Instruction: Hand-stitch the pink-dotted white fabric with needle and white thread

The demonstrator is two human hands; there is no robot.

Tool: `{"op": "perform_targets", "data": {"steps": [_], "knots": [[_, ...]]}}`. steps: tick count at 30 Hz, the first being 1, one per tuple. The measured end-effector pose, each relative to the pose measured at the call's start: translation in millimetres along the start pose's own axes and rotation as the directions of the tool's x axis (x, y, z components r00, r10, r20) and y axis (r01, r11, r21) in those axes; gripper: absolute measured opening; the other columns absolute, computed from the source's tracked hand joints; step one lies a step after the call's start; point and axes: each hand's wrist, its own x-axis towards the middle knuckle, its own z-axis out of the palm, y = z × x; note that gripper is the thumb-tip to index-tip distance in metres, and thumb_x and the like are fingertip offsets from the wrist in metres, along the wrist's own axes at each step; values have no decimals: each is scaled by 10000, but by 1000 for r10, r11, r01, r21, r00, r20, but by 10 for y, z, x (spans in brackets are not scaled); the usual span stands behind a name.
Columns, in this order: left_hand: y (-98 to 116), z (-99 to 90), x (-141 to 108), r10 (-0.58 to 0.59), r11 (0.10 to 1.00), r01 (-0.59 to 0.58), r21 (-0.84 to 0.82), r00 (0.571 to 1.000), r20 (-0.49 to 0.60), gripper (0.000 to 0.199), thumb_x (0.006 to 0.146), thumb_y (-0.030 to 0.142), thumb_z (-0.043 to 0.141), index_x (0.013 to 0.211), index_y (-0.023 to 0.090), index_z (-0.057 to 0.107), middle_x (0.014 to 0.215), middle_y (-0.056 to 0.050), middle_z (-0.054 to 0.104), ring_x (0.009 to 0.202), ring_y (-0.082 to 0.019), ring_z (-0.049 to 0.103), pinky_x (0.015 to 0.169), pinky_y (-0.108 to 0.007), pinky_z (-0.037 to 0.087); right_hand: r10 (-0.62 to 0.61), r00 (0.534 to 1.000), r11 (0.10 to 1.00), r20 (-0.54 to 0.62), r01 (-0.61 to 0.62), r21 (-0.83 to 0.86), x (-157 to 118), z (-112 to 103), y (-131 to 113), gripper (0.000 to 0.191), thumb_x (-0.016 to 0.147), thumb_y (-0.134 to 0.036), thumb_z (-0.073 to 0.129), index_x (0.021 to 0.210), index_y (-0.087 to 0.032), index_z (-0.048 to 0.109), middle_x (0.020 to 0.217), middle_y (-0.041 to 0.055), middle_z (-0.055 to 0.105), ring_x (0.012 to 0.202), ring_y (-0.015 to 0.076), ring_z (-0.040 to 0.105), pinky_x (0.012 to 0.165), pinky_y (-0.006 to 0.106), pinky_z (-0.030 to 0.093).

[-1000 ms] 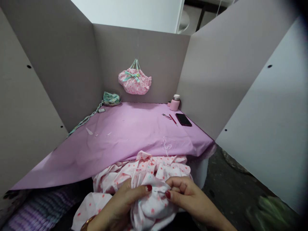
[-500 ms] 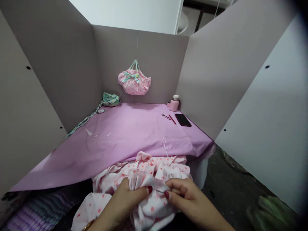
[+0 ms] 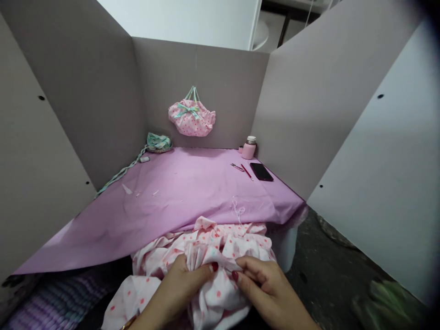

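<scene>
A large bunched cloth (image 3: 220,293), white-pink with red dots, hangs over the near edge of the pink-covered table (image 3: 192,183). My left hand (image 3: 187,279) is closed on gathered folds of it, thumb on top. Just to the right, my right hand (image 3: 257,279) pinches a raised fold of the same cloth between thumb and fingers. Whether a needle is in the right fingers cannot be seen. White loose thread (image 3: 238,210) lies on the table above the cloth.
A dotted pink pouch (image 3: 192,119) hangs at the back panel. Green fabric (image 3: 158,141) sits at the back left. A pink bottle (image 3: 249,149), small snips (image 3: 237,167), a red pencil (image 3: 247,172) and a black phone (image 3: 261,172) are at the right.
Both hands have shifted only slightly, still on the cloth. The right forearm has moved a little to the left, and the folds between the hands have changed shape slightly.
</scene>
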Motion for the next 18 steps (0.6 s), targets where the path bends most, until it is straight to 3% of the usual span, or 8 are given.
{"op": "perform_targets", "data": {"steps": [3, 8, 14, 18], "knots": [[-3, 12, -1, 22, 999, -21, -38, 999, 38, 217, 692, 249, 645, 885, 159, 683, 779, -68, 699, 772, -220, 613, 764, -333, 444, 71, 996, 974, 51, -80, 214, 15, -1, 6, 298, 837, -411, 486, 709, -143, 510, 547, -43, 346, 495, 80, 291, 456, 211, 208], [56, 88, -58, 3, 987, 8, -159, 997, 72, 261, 673, 234, 659, 921, 160, 686, 721, -47, 703, 767, -241, 631, 748, -344, 452, 148, 977, 847, 152, -205, 491, 41, -8, -24, 394, 734, -511, 617, 740, -127, 528, 572, -38, 424, 496, 54, 316, 472, 181, 219], [71, 104, -105, -45, 970, 64, -234, 995, 88, 245, 696, 160, 631, 934, 120, 675, 709, -75, 705, 652, -201, 638, 645, -302, 459, 183, 968, 748, 169, -249, 616, 44, 10, 54, 406, 685, -480, 691, 766, -108, 549, 584, -29, 468, 488, 36, 349, 477, 156, 241], [65, 94, -97, -38, 958, 65, -278, 994, 102, 298, 690, 212, 683, 970, 109, 659, 749, -98, 708, 715, -217, 649, 712, -322, 477, 192, 966, 727, 173, -259, 636, 47, 14, 85, 396, 670, -457, 713, 748, -103, 555, 573, -27, 481, 473, 31, 356, 463, 151, 239]]}}
